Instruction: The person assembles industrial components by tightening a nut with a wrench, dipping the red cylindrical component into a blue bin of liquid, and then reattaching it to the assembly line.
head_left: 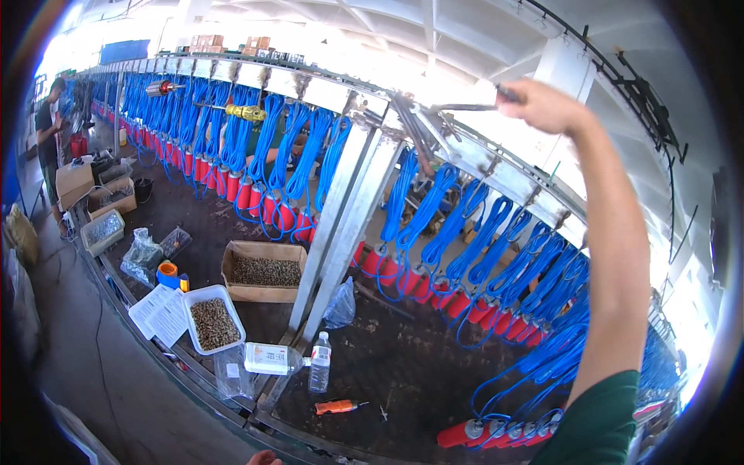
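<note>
My right hand (539,107) is raised high at the upper right, its fingers wrapped round the black end of a thin, dark rod-like tool (465,107). The tool's other end points left toward the top of the metal rack (496,159), near dark metal bars (412,128) at the post. I cannot make out the tool's exact kind. Below the rail hang blue cable coils (442,205) with red cylindrical bodies (422,288) at their lower ends. Of my left hand (264,458), only a small part shows at the bottom edge; its fingers are mostly hidden.
On the dark bench lie an orange-handled screwdriver (337,407), a clear bottle (319,363) and a white bottle (271,359). A plastic tub (194,341) and a cardboard box (260,293) hold small metal parts. Red units (465,434) rest at the lower right. Another person (48,132) stands far left.
</note>
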{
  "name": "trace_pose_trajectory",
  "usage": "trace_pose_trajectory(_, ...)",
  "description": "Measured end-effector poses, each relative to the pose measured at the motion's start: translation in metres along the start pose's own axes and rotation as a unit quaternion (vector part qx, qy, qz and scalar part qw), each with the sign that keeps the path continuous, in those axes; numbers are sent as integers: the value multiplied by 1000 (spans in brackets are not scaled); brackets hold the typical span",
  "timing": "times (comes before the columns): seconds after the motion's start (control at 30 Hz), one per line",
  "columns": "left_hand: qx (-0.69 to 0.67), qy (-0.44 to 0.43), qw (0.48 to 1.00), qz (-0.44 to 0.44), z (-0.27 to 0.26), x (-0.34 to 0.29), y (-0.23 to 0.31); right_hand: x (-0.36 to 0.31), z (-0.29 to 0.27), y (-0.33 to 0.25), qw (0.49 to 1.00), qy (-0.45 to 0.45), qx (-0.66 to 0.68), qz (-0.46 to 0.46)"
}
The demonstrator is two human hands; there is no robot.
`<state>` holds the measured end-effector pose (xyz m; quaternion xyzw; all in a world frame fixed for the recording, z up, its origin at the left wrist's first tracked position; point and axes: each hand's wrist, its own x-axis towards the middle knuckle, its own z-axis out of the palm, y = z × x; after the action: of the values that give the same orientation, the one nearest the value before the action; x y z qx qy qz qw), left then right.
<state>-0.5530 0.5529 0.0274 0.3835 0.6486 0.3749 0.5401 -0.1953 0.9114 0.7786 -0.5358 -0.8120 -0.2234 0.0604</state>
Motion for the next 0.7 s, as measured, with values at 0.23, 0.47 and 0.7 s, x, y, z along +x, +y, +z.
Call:
trace_pose_trajectory(0.23,62,-93,992,62,26,29,57,-91,-93,-39,940,202,-275,-31)
trace_pose_trajectory(0.47,-64,-54,902,424,95,-6,229,-297,27,-91,990,-15,67,-126)
trace_pose_trajectory(0.7,218,-455,733,457,206,-73,238,-588,233,-157,881,-191,400,166)
